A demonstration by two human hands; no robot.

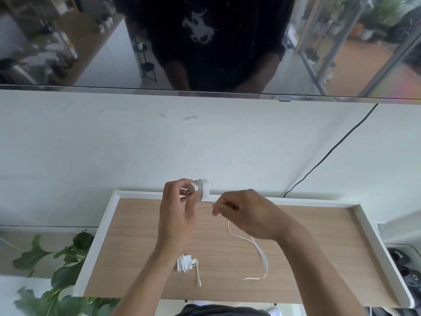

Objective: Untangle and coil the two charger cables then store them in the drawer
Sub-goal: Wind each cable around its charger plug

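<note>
The left hand (176, 215) is raised over the table's far edge, at about 12 o'clock on the tabletop. Its thumb and curled fingers grip a white charger brick (204, 190) by one end. Several turns of thin white cable are wound tightly round the middle of the brick. From these turns a short strand runs toward 4 o'clock to the right hand (248, 215), just beside the left. The right hand's thumb and forefinger pinch the strand at their tips, and its other fingers are curled loosely into the palm.

Below the right hand, the loose cable tail (260, 252) drops to the wood table (307, 247). It curves toward 5 o'clock and its end lies flat on the surface.

The second charger (184, 263) lies on the table at about 7 o'clock from the hands, partly hidden by the left forearm. Its cable is bundled against the brick, with a short length and its connector trailing toward 5 o'clock. It lies well apart from the loose tail.

A glossy dark screen (91, 42) hangs on the wall at 12 o'clock. A black cord (330, 151) runs down the wall at 2 o'clock. A leafy plant (68, 265) stands beside the table at 8 o'clock.
</note>
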